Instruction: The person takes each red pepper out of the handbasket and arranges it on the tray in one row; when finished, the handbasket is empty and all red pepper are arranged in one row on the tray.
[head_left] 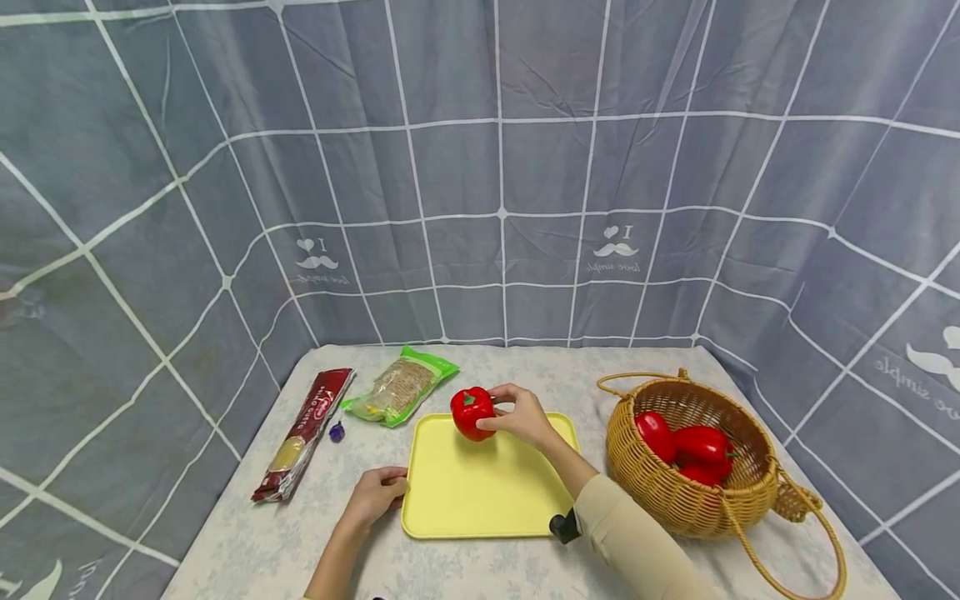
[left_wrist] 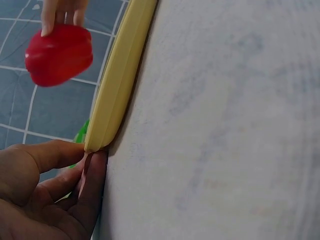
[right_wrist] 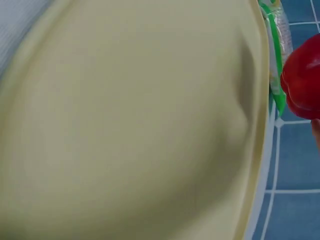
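Observation:
In the head view, a red bell pepper [head_left: 472, 414] with a green stem is held in my right hand [head_left: 519, 414] above the far part of a yellow tray [head_left: 487, 492]. The right wrist view shows the pepper [right_wrist: 304, 80] at its right side, with only a fingertip visible below it. My left hand [head_left: 377, 495] pinches the tray's left rim. Close up in the left wrist view, thumb and fingers meet at the corner of the tray [left_wrist: 117, 75], and the pepper [left_wrist: 59, 55] hangs from the other hand's fingers, apart from the tray.
A wicker basket [head_left: 652, 492] with several red peppers [head_left: 702, 447] stands at the right. On the left lie a red pasta-like packet [head_left: 307, 433], a small purple item [head_left: 337, 432] and a green-edged clear bag [head_left: 405, 385] of tan contents. A grey checked curtain [head_left: 465, 175] surrounds the table.

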